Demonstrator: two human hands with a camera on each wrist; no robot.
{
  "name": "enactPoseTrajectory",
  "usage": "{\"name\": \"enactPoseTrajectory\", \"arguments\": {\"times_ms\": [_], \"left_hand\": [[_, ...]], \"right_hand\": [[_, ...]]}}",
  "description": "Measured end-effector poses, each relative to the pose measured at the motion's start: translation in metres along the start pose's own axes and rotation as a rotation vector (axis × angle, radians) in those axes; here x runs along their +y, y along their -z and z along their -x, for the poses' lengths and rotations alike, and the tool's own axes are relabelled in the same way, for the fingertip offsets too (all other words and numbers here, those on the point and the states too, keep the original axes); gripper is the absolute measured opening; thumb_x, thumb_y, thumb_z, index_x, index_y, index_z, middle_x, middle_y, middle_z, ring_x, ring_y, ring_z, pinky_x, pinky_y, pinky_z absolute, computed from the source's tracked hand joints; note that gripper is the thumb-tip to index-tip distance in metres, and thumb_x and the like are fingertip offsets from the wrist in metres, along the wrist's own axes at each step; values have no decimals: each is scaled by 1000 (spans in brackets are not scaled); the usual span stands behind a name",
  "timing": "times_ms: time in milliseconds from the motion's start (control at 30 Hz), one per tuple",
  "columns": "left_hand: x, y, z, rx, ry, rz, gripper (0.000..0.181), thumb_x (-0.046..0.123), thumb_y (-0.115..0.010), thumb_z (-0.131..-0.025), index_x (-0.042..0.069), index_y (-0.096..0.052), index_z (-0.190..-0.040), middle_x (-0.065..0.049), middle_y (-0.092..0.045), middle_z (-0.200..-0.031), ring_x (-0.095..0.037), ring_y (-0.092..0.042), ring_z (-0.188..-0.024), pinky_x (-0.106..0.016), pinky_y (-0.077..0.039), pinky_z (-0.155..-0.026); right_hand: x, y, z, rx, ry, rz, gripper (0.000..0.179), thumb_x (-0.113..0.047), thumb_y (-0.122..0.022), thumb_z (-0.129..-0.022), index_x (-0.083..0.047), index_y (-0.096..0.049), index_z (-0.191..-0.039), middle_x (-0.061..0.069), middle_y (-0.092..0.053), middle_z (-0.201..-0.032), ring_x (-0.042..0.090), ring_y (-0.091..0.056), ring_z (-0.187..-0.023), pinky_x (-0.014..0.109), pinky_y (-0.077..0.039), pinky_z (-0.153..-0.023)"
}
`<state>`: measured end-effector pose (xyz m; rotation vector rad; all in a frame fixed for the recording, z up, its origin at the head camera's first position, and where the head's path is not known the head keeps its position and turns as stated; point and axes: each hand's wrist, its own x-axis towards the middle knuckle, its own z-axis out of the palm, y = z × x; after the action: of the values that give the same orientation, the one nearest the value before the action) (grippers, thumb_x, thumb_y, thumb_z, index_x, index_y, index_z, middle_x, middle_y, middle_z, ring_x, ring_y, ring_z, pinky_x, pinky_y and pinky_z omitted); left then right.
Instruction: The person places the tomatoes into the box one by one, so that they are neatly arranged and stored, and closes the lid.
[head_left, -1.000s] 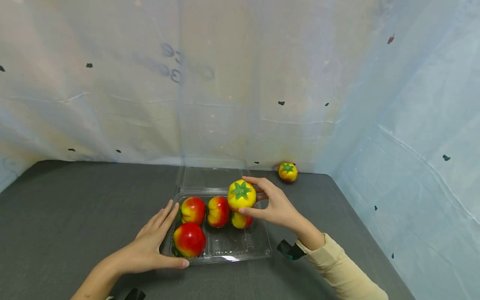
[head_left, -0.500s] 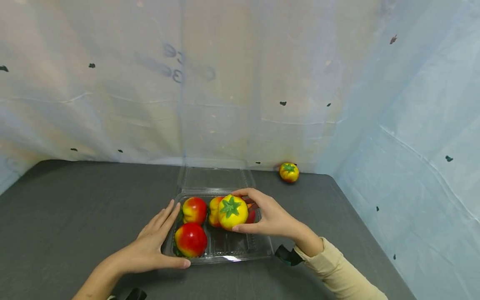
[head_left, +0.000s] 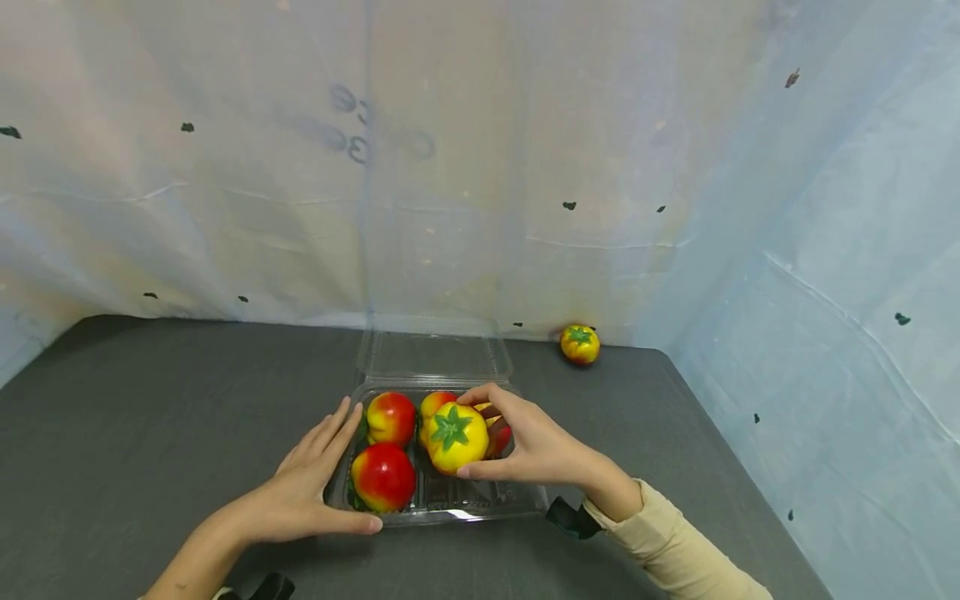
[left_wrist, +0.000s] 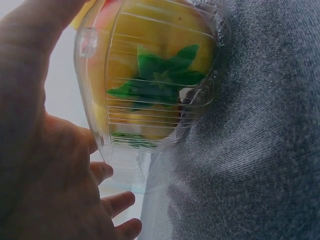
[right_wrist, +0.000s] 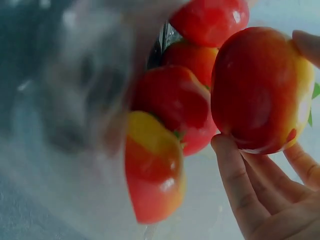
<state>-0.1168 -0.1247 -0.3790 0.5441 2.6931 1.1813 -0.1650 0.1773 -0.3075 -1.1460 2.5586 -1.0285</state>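
My right hand (head_left: 536, 442) holds a red-and-yellow fruit (head_left: 457, 439) between thumb and fingertips, over the clear plastic clamshell box (head_left: 450, 517). Its green star-shaped calyx faces up in the head view; the right wrist view shows the fruit's red side (right_wrist: 255, 90). Inside the box stand a left rear fruit (head_left: 392, 418), a left front fruit (head_left: 384, 477), a middle rear fruit (head_left: 435, 403) partly covered, and a right rear fruit (head_left: 500, 437) mostly hidden by my hand. With fingers straight and spread, my left hand (head_left: 311, 492) rests at the box's left side, thumb along the front corner.
The box's clear lid (head_left: 435, 357) lies folded back behind it. Another yellow-and-red fruit (head_left: 580, 344) sits at the table's far right edge, near the sheeted back wall (head_left: 450, 167). Dark grey cloth-like surface (head_left: 187, 400) covers the table.
My right hand has brought its fruit leftward and toward me, from above the right rear fruit to in front of the middle rear one. The left hand has stayed at the box.
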Motion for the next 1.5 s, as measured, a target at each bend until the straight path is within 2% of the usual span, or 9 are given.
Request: {"name": "enactPoseTrajectory", "arguments": {"times_ms": [300,567,767,1033,1300,1500], "left_hand": [[3,2,-2,-11,-2,17,124,55,-79,-68,21,2,-156,-11,8,-162,-54,0,-140,-80,-4,-96],[3,3,-2,-12,0,17,124,55,-79,-68,20,1,-156,-12,8,-162,-55,0,-140,-81,-5,-95],[2,3,-2,-25,10,28,124,54,-79,-69,21,3,-156,-11,10,-162,-54,1,-141,-80,-3,-96],[1,3,-1,-11,1,29,124,54,-80,-68,21,2,-156,-12,9,-162,-54,1,-140,-81,-4,-95],[1,3,0,-2,-10,20,124,54,-80,-68,22,2,-156,-11,8,-162,-54,-1,-141,-81,-5,-95],[0,2,0,-10,-10,27,123,54,-79,-68,21,1,-156,-11,8,-162,-54,0,-140,-80,-5,-95]], "right_hand": [[-5,-7,0,-30,44,91,64,-38,-78,-79,-23,-49,-135,-7,-51,-126,10,-53,-104,24,-52,-81],[-6,-12,-1,-92,3,65,67,-39,-77,-80,-22,-51,-139,-7,-47,-114,11,-51,-93,26,-53,-82],[-2,-19,-3,-123,17,54,62,-37,-73,-85,-15,-49,-138,-3,-52,-115,5,-54,-97,24,-52,-88],[-5,-16,1,-119,27,16,63,-34,-74,-85,-13,-48,-138,-2,-54,-125,8,-60,-103,25,-53,-88],[-4,-20,3,-60,37,32,43,-31,-74,-85,-14,-60,-123,-1,-58,-113,8,-60,-98,25,-54,-84],[-1,-31,-1,-87,-3,57,39,-26,-71,-87,-12,-63,-123,0,-60,-115,7,-58,-97,22,-53,-83]]}}
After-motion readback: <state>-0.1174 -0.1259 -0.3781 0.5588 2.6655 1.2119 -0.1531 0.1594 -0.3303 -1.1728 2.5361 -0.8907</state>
